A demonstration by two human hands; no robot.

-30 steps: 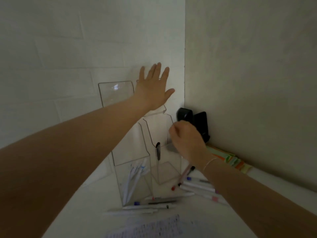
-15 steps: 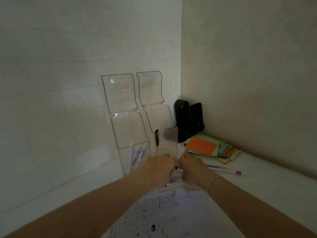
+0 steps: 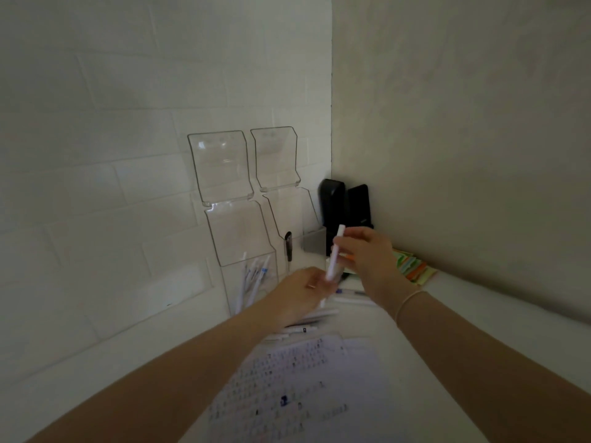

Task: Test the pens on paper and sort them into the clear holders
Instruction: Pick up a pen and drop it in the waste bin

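The left clear holder already keeps several white pens, the right clear holder one dark pen, lids open for dropping more in. My left hand pinches the bottom end of a white pen, probably its cap, while my right hand grips the barrel. It stands nearly upright above the loose pens and the scribbled paper, ready for testing.

Clear holders: two. Hands: two. Black devices: two. Paper sheet: one. Pens: several, number unclear.
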